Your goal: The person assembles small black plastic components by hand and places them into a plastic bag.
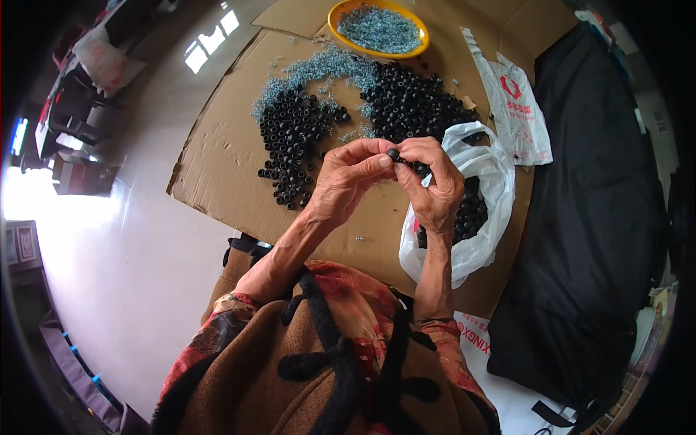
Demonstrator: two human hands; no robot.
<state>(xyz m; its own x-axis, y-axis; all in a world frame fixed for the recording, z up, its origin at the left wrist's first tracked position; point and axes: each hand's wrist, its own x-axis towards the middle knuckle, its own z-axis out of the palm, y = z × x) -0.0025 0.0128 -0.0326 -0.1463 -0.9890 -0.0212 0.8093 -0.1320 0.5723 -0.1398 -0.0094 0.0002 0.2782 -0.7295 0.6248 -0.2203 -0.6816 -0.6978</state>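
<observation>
Both my hands meet above the cardboard sheet (pixel 217 159), fingertips together. Between them is a small round black cap (pixel 394 154). My left hand (pixel 345 176) pinches it with thumb and forefinger. From the other side my right hand (pixel 433 185) closes thumb and fingers on it, partly hiding it. Beyond my hands lie a heap of black ring-shaped pieces (pixel 290 134) and a larger heap of black caps (pixel 420 101). Small silvery metal pieces (pixel 312 69) are spread along the far side of both heaps.
A yellow bowl (pixel 425 45) of silvery pieces stands at the far edge. Beside my right wrist, an open white plastic bag (pixel 502 181) holds black caps (pixel 470 210). A flat white bag (pixel 533 134) lies farther right, next to a big black cloth-like cover (pixel 587 196).
</observation>
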